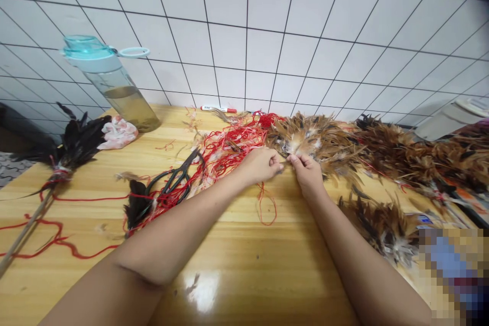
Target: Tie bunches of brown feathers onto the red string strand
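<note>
Close together over the middle of the table, both of my hands are closed. My left hand point(262, 164) has its fingers curled in; what it holds, if anything, is too small to name. A loop of red string point(268, 210) lies on the wood just below it. My right hand point(308, 175) pinches thumb against fingers, with something thin and pale at the tips that I cannot make out. Right behind it spreads a pile of brown feathers point(324, 140). A tangle of red string point(233, 145) lies beyond my left hand, and black-handled scissors point(178, 178) rest left of it.
At left, black feathers point(78, 137) are bound to a stick point(25, 234), with red string trailing. A water bottle point(126, 97) stands beside crumpled tissue point(118, 132). A marker point(217, 109) lies by the tiled wall. More brown feathers point(385, 221) lie at right, near a pale container point(453, 118).
</note>
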`<state>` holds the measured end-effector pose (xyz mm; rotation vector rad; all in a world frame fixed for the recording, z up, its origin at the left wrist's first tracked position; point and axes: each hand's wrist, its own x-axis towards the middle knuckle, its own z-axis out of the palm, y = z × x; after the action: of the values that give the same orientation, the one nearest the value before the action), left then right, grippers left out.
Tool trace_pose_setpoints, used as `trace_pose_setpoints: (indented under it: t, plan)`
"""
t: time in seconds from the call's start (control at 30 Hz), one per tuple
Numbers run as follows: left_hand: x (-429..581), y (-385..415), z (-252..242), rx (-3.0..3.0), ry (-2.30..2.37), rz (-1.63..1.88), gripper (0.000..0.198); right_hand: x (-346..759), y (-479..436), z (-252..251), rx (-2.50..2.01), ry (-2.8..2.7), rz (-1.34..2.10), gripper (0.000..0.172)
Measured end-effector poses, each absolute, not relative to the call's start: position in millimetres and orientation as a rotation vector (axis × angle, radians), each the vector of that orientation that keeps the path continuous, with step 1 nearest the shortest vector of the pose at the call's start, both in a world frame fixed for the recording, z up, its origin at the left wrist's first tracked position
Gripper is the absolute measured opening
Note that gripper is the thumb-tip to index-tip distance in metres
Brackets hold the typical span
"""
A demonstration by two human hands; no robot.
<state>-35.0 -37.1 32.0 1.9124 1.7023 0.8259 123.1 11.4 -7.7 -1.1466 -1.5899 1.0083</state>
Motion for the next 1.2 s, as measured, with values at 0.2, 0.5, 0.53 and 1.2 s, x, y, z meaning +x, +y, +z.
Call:
trace_pose_setpoints:
  t: [0.2, 0.5, 0.53, 1.2]
  plan:
    - [-27.4, -51.1, 43.2, 2.106, 1.886, 0.292, 0.015, 123.2, 9.1, -7.1, -1.172, -1.603, 0.946, 0.032]
    - [-35.2, -42.2, 38.6, 2.019, 1.829, 0.621, 0.013, 124.1, 8.2, -4.9, -1.185, -1.594, 0.896, 0.032]
    - [-37.5, -39.4, 36.2, 1.972, 1.817, 0.688, 0.012, 124.3, 8.2, -4.5, -1.184, -1.583, 0.894, 0.032]
    - [-33.4, -30.3, 25.9, 0.951, 1.118, 1.274, 0.016, 119.5, 5.0, -6.0, -1.167, -1.641, 0.989, 0.031]
